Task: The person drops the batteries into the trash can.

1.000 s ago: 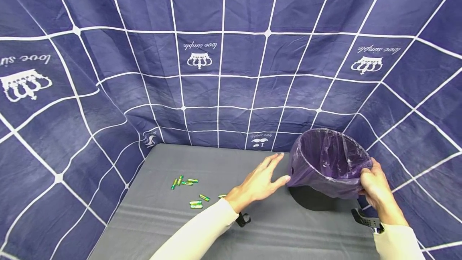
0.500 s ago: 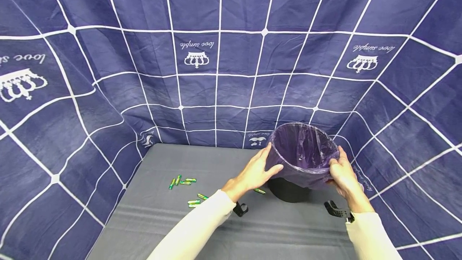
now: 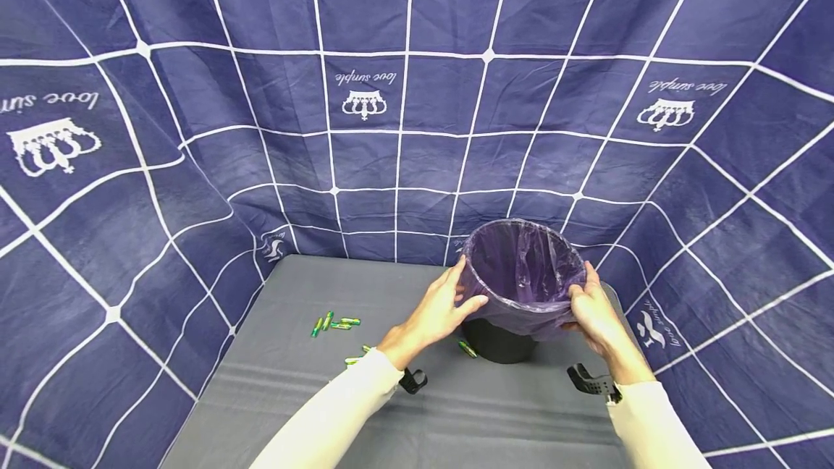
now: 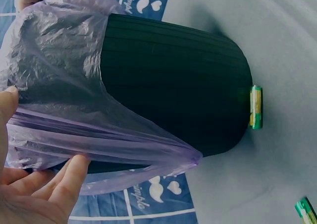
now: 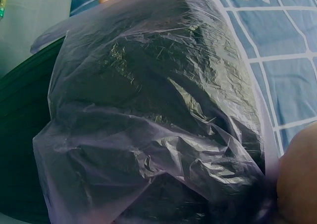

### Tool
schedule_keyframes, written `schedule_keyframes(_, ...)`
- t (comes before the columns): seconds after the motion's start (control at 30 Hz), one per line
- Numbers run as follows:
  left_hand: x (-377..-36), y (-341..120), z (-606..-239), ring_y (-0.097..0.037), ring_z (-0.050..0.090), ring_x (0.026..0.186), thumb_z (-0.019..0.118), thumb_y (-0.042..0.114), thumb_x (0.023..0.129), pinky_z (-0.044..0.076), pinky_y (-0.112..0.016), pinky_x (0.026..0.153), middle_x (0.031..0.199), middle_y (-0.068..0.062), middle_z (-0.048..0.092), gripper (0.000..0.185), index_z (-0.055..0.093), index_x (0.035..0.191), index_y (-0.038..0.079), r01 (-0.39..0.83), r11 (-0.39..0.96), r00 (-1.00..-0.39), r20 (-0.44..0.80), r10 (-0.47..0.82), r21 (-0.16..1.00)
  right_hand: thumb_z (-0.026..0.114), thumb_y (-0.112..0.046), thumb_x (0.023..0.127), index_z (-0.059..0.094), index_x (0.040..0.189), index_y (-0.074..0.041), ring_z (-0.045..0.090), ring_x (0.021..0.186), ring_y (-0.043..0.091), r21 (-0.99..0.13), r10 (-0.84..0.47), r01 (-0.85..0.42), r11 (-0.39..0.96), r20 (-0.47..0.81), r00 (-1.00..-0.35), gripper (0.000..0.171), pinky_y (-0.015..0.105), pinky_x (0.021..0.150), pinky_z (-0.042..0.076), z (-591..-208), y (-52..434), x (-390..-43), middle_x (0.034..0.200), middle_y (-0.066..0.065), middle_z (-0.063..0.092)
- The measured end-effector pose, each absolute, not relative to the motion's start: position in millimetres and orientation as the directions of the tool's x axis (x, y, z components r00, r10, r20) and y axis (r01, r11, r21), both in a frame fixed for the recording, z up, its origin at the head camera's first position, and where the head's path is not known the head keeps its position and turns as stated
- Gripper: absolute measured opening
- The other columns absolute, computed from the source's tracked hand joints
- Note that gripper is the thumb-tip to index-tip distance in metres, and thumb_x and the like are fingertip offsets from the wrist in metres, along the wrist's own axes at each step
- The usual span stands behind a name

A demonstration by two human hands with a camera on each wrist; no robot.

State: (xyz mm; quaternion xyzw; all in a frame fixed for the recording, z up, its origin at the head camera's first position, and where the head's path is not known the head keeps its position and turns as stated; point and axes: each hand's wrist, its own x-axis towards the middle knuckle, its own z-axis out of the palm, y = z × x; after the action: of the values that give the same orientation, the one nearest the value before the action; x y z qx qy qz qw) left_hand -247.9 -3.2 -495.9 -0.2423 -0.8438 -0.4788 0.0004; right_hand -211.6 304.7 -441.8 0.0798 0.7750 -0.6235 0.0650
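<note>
Right hand (image 3: 591, 311) pinches the bag (image 3: 524, 266) at right; left hand (image 3: 431, 315), fingers extended, touches left: lopsided tugging could tip the bin (image 3: 498, 344)!

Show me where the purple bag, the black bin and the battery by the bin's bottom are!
Purple bag (image 3: 521, 279): head view, on its crinkly inside.
Black bin (image 4: 173, 80): left wrist view, on its bare side wall.
Battery (image 4: 256, 107): left wrist view, on the middle of its body.
</note>
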Motion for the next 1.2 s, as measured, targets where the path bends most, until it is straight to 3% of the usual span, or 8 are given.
schedule_keyframes(0.1, -245, -12, -495, -0.038, 0.081, 0.136, 0.08, 0.043, 0.112, 0.068, -0.046, 0.111, 0.183, -0.024, 0.046, 0.097, 0.027, 0.185, 0.007, 0.406, 0.421, -0.885, 0.234, 0.404, 0.811, 0.016, -0.007, 0.116, -0.038, 0.178, -0.018, 0.039, 0.16, 0.063, -0.959, 0.027, 0.2, 0.199, -0.199, -0.98, 0.083, 0.083, 0.113, 0.055, -443, 297, -208, 0.188, 0.043, 0.005)
schedule_keyframes(0.3, -235, -29, -494, -0.039, 0.082, 0.134, 0.083, 0.04, 0.11, 0.068, -0.046, 0.11, 0.179, -0.027, 0.051, 0.096, 0.033, 0.182, 0.002, 0.414, 0.425, -0.887, 0.252, 0.387, 0.805, 0.018, -0.006, 0.116, -0.039, 0.178, -0.02, 0.037, 0.162, 0.065, -0.963, 0.004, 0.203, 0.176, -0.205, -0.979, 0.085, 0.087, 0.118, 0.047, -442, 283, -200, 0.188, 0.043, 0.001)
schedule_keyframes(0.57, -222, -47, -494, -0.042, 0.083, 0.129, 0.087, 0.034, 0.108, 0.071, -0.05, 0.102, 0.174, -0.03, 0.056, 0.095, 0.037, 0.179, -0.003, 0.444, 0.417, -0.875, 0.283, 0.394, 0.793, 0.021, -0.005, 0.116, -0.038, 0.178, -0.016, 0.045, 0.157, 0.062, -0.957, -0.009, 0.199, 0.209, -0.206, -0.979, 0.086, 0.079, 0.111, 0.059, -441, 269, -184, 0.187, 0.044, 0.003)
schedule_keyframes(0.73, -213, -54, -495, -0.038, 0.084, 0.127, 0.088, 0.033, 0.107, 0.071, -0.045, 0.102, 0.172, -0.027, 0.059, 0.094, 0.038, 0.178, -0.003, 0.45, 0.43, -0.874, 0.288, 0.391, 0.783, 0.023, -0.003, 0.116, -0.035, 0.179, -0.015, 0.05, 0.153, 0.061, -0.957, -0.016, 0.184, 0.225, -0.192, -0.981, 0.087, 0.074, 0.105, 0.065, -442, 264, -173, 0.186, 0.044, 0.008)
schedule_keyframes(1.2, -191, -68, -494, -0.035, 0.087, 0.121, 0.09, 0.028, 0.105, 0.069, -0.046, 0.108, 0.168, -0.025, 0.064, 0.091, 0.043, 0.175, -0.006, 0.476, 0.425, -0.862, 0.311, 0.401, 0.77, 0.03, -0.002, 0.117, -0.036, 0.176, -0.004, 0.055, 0.149, 0.059, -0.937, -0.028, 0.173, 0.304, -0.19, -0.981, 0.089, 0.061, 0.099, 0.07, -441, 254, -146, 0.185, 0.046, 0.004)
